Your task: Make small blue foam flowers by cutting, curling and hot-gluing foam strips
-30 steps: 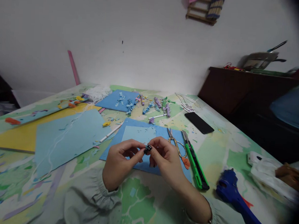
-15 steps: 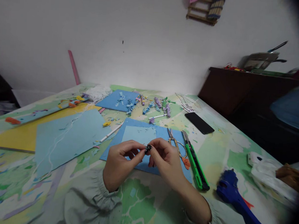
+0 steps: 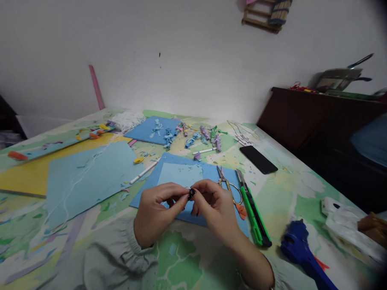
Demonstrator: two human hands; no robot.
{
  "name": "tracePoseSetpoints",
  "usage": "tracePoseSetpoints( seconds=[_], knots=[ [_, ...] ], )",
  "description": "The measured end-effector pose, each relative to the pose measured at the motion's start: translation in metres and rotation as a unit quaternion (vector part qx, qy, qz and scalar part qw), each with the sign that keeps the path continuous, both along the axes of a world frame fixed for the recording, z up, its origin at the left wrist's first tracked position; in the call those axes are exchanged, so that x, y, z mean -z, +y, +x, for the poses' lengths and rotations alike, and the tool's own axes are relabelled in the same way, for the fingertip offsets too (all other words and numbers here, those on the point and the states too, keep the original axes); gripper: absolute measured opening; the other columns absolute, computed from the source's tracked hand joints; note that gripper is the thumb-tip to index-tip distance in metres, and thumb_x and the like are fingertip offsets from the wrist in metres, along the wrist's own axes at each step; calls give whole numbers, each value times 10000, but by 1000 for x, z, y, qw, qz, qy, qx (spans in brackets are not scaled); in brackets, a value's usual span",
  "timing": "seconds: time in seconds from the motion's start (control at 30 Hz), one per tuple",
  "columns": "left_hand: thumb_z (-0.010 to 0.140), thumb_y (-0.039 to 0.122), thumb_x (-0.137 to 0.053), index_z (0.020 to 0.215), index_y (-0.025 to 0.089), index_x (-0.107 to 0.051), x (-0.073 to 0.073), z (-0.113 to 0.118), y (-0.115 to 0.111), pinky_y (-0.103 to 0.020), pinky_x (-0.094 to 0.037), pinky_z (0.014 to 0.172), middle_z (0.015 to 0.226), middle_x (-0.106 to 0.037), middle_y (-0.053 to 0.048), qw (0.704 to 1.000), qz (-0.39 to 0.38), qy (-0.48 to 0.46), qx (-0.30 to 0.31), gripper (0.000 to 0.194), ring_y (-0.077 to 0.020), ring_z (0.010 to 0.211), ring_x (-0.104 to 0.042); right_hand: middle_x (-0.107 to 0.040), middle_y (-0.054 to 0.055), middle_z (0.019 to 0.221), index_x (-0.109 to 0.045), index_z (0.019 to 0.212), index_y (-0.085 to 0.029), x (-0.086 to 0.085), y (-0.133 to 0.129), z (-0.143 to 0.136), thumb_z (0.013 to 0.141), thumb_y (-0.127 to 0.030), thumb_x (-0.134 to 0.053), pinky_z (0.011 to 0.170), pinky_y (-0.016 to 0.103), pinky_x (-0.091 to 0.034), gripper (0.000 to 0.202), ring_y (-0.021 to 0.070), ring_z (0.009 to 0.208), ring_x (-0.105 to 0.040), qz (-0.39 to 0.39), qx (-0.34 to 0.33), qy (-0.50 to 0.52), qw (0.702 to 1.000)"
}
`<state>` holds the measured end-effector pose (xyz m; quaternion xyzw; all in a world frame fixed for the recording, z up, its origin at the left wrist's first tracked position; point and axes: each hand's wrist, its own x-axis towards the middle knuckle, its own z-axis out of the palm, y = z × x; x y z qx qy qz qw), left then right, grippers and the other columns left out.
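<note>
Over a blue foam-like sheet [image 3: 153, 179] with a smaller light blue piece [image 3: 179, 174] on it, my two hands meet fingertip to fingertip. My left hand [image 3: 158, 209] pinches with thumb and forefinger. Against it, my right hand [image 3: 218, 212] pinches the same way, its other fingers curled. Dark nails show where the tips join; a tiny pale bit peeks out there, too small to name. Right of my right hand lie gold-handled scissors [image 3: 223, 179], a green utility knife [image 3: 253, 216] with its blade out, and an orange scrap [image 3: 241, 211].
Curled blue, purple and green craft pieces [image 3: 193, 139] lie toward the wall. A black phone [image 3: 258, 159] and a blue hot-glue gun [image 3: 304, 252] are on the right. Light blue [image 3: 92, 179] and yellow [image 3: 15, 175] sheets, a white stick [image 3: 144, 171] and paper scraps cover the left.
Hardly anything differs. My fingertips have shifted very slightly around the small thing between them; both hands keep the same place and pinch.
</note>
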<state>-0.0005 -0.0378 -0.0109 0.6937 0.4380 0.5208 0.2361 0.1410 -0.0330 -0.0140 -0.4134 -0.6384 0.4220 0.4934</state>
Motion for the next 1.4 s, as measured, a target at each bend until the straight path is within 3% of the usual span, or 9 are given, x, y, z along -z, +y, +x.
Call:
tracePoseSetpoints(
  seconds=[0.47,0.77,0.93,1.03,1.17,1.4],
  knots=[
    [752,181,-565,753,136,-666,-1,-2,1,-212,-480,460,712,-652,-41,998,-51,-32,28,110,-105,486,-597,-565,-20,609,-574,773,-161,0,1,-2,804,-282,-538,436,194,-420,130,79,451,-540,-22,-10,39,999],
    [724,172,-549,720,138,-632,2,-2,-1,-224,-469,469,650,-626,-20,999,-47,14,-23,90,-110,487,-572,-558,-19,609,-571,778,-160,0,0,-3,807,-281,-525,431,199,-414,133,80,443,-534,-32,-27,35,999],
    [729,155,-550,699,152,-610,2,-3,-2,-205,-445,475,618,-606,3,995,18,50,-79,68,-94,502,-546,-579,-10,760,-513,970,-195,1,-1,-2,816,-259,-488,413,196,-395,169,73,449,-548,-12,-2,27,1000],
    [732,126,-550,707,151,-596,2,-2,-1,-190,-426,470,642,-602,5,988,90,67,-104,58,-78,506,-517,-538,-34,675,-504,871,-188,1,-3,-1,797,-236,-505,411,188,-359,88,67,445,-514,39,53,-34,997],
    [756,103,-540,775,151,-584,7,-1,0,-184,-414,476,690,-601,-2,981,145,103,-77,67,-72,536,-507,-513,-34,592,-543,744,-170,-1,-6,-1,803,-202,-494,466,192,-346,83,72,492,-476,123,42,-148,980],
    [770,96,-563,833,150,-593,13,-4,0,-193,-434,539,729,-620,-15,972,186,137,-49,89,-88,615,-543,-553,-23,631,-571,825,-162,1,-6,-1,807,-180,-489,477,183,-343,86,71,516,-496,154,37,-168,973]
  ],
)
